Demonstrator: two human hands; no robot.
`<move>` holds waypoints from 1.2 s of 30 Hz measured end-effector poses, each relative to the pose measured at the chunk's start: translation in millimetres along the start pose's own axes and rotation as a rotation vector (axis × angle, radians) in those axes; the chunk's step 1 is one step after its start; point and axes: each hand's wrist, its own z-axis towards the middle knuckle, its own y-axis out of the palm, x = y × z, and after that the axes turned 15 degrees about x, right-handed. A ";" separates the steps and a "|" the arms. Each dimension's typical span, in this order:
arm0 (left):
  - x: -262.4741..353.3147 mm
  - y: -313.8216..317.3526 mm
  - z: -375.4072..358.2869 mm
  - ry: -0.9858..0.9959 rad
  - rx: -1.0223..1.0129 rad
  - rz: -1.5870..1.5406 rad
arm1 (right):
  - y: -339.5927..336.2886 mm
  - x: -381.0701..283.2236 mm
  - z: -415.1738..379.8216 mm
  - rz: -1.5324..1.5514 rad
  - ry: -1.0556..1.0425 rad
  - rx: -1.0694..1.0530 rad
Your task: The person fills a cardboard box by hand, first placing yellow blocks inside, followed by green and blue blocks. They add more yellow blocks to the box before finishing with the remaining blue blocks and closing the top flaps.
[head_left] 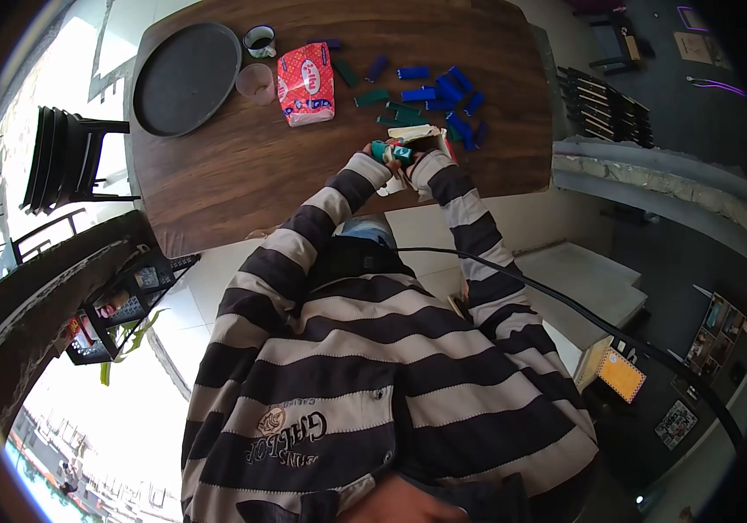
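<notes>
Near the table's front edge, my left hand (370, 152) is closed on a small green packet (401, 152) with a white mark on it. My right hand (418, 160) meets it from the other side, its fingers curled at the packet's right end and partly hidden. Right behind my hands is an open pale carton (414, 132) with a red side. Several flat green packets (401, 111) lie just beyond the carton. To their right is a loose pile of blue packets (448, 87), some overlapping.
A red patterned bag (307, 84) stands on the wooden table (242, 174), left of the packets. Beside it are a pinkish clear cup (256, 83), an enamel mug (259, 41) with dark contents and a large round black tray (187, 80). A black cable (556, 295) runs past my right arm.
</notes>
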 end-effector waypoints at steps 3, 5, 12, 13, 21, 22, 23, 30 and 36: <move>11.1 -10.0 -3.5 -0.106 -0.045 0.052 | 5.8 2.0 -0.5 0.031 0.026 0.002; 0.4 -6.2 -5.6 -0.019 0.023 -0.024 | 10.2 1.4 -2.1 0.061 0.035 0.021; -4.4 -6.3 0.4 -0.095 -0.055 0.040 | 21.0 -2.8 -3.4 0.125 0.142 0.064; -8.5 -5.6 0.5 -0.075 -0.048 0.028 | 49.5 10.7 9.9 0.233 0.131 0.110; -17.8 9.0 6.3 -0.135 0.003 -0.194 | -11.6 -9.0 -5.8 0.086 0.075 0.091; -16.7 8.1 4.2 -0.065 0.029 -0.137 | -6.7 -11.4 -1.9 0.087 0.044 0.106; -15.6 7.6 1.8 0.006 0.053 -0.080 | -3.0 -11.2 0.9 0.087 0.013 0.124; -3.8 7.7 -2.6 -0.034 0.066 -0.056 | -19.9 -11.7 -12.1 -0.069 0.014 0.021; 11.1 2.5 -14.5 0.026 0.092 -0.032 | -0.1 -0.5 -6.9 0.040 0.009 0.067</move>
